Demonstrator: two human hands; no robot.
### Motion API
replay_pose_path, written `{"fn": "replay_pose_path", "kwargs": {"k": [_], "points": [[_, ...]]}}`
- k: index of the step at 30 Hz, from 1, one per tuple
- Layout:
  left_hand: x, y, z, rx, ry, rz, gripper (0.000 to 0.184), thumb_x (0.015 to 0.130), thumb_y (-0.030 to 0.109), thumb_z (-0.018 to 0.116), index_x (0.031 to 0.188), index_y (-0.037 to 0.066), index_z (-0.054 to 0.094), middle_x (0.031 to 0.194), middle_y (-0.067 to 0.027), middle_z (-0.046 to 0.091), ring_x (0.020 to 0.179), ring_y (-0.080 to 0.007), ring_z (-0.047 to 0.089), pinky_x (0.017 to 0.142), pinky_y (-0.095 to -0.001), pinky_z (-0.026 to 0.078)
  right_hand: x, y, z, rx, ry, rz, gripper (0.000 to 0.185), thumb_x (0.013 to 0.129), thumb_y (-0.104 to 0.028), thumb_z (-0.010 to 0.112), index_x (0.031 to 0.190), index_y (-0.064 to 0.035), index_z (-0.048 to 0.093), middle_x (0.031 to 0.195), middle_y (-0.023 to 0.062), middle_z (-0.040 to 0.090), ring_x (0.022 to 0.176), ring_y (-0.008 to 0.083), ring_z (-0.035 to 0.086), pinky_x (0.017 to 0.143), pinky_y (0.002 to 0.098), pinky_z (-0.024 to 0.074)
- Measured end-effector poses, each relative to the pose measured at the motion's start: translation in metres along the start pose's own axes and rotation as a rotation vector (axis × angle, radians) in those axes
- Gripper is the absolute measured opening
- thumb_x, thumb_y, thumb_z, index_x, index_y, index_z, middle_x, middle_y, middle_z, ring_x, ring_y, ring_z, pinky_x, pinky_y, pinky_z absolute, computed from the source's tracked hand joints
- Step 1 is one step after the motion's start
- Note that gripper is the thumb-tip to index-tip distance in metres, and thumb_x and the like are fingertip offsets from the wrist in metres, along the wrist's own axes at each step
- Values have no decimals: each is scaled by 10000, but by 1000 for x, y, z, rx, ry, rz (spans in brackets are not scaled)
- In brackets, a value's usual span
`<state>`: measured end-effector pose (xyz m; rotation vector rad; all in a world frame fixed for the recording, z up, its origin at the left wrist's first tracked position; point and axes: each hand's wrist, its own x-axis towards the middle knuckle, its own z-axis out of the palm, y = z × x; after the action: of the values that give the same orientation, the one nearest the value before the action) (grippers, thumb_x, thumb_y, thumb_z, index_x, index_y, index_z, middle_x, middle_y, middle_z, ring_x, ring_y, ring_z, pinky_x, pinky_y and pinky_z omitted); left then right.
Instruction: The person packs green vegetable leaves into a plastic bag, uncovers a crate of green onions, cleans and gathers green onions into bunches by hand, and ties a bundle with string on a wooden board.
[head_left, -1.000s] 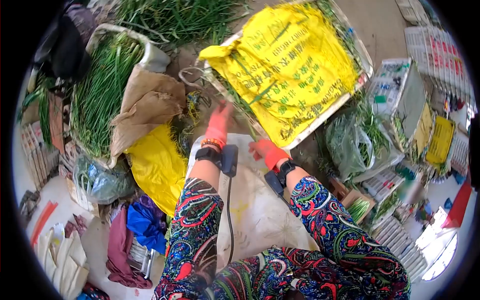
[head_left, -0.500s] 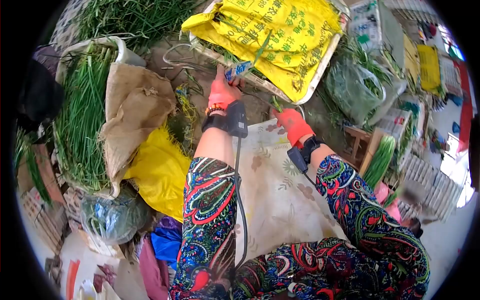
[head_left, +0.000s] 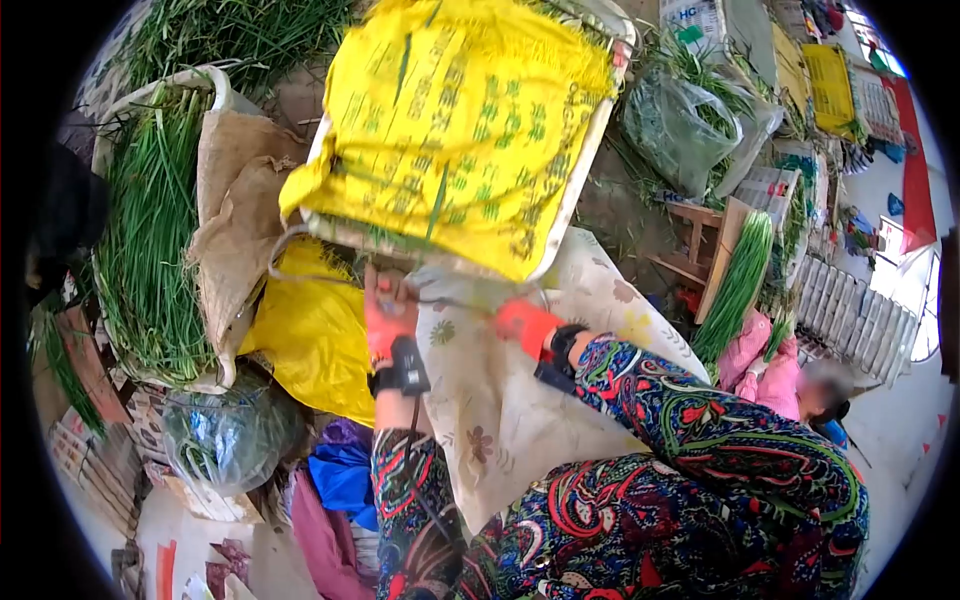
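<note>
A yellow printed sack lies over a white-rimmed tray in front of me. My left hand, in a red glove with bare fingertips, is at the tray's near edge, its fingers curled on a thin cord or strap. My right hand, also red-gloved, is closed at the near right corner, blurred, and what it grips is too smeared to make out. Beneath both hands spreads a pale flowered cloth across my lap.
Left stands a container of green stalks with brown sacking. A yellow sack lies beside it. Clear bags and a wooden crate are right. A co-worker in pink is at lower right.
The tray with its yellow sack has come nearer and to the left. Both hands have moved left and down in view. The small blue-and-white item at my left hand no longer shows.
</note>
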<state>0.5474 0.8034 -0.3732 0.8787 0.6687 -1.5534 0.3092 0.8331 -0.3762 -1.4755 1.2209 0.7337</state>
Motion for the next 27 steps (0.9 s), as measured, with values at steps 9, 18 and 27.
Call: {"fn": "replay_pose_path", "kwargs": {"k": [9,18,27], "points": [[-62,-41,-40,-48,381,59,366,876,360,461,599,123,428,490,22,304,433,-125,290,571,-289,404,-75,22,-5,297,-219,-113,296,823,-308,440,809,-61,602,863,130,589,819,308,551,710,375,432],[-39,-65,-15,275,719,162,373,780,456,571,835,89,535,769,-46,579,741,-190,545,692,-327,459,-80,73,-105,344,46,-288,270,786,-284,456,869,-62,586,893,144,596,815,333,558,703,400,446],[-63,-122,-7,549,720,172,465,832,292,542,1238,137,377,1272,-30,378,1122,-233,421,859,-371,398,-86,335,-202,121,437,-189,272,797,-260,462,904,-32,564,889,168,581,852,332,540,732,367,441]]}}
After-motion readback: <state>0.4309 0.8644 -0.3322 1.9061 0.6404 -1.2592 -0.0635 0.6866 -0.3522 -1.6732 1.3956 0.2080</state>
